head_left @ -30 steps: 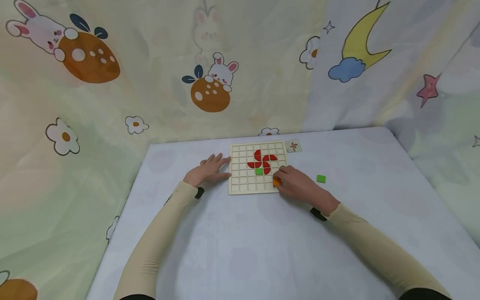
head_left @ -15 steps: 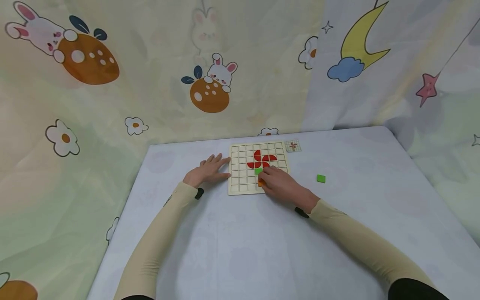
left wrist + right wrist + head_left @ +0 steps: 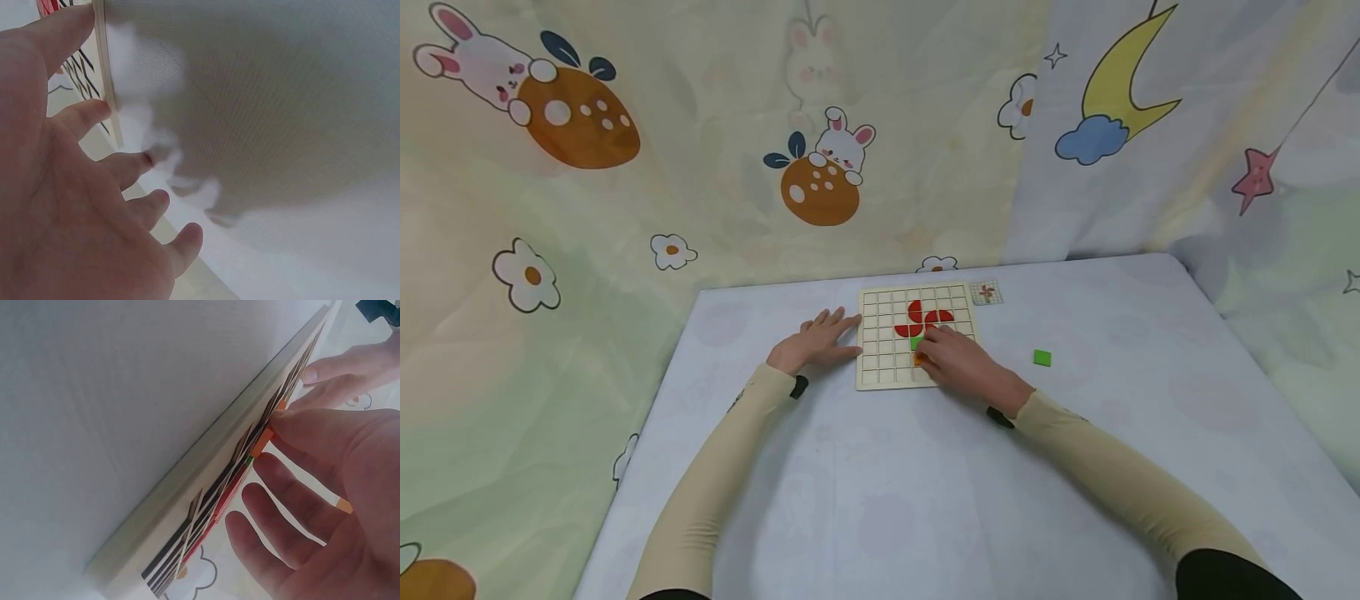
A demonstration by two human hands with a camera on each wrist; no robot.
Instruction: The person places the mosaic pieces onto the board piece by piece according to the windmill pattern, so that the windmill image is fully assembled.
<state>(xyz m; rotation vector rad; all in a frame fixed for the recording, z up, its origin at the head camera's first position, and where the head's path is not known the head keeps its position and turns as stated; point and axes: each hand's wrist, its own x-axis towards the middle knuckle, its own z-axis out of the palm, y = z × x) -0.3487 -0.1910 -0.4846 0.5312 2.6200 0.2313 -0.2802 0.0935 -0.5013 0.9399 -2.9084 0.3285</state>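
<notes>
A pale grid board (image 3: pixel 880 367) lies on the white table. Red curved pieces (image 3: pixel 915 312) form a pinwheel in its cells, and a green square tile (image 3: pixel 915 343) sits just below them. My right hand (image 3: pixel 966 364) is over the board's lower right part, pinching an orange tile (image 3: pixel 262 442) with thumb and fingertips. The tile is right at the cells below the green one; the fingers hide most of it in the head view. At the board's left edge, my left hand (image 3: pixel 815 342) rests with fingers spread, thumb and index fingertip touching the rim.
Off to the right lies a loose green tile (image 3: pixel 1042 357). A small card (image 3: pixel 987 292) printed with a red pinwheel on a grid lies by the board's upper right corner. Behind the table's far edge hangs a patterned cloth (image 3: pixel 715 167).
My right hand has carried the orange tile leftward across the board, then slightly up to just under the green tile. The left hand has stayed in place.
</notes>
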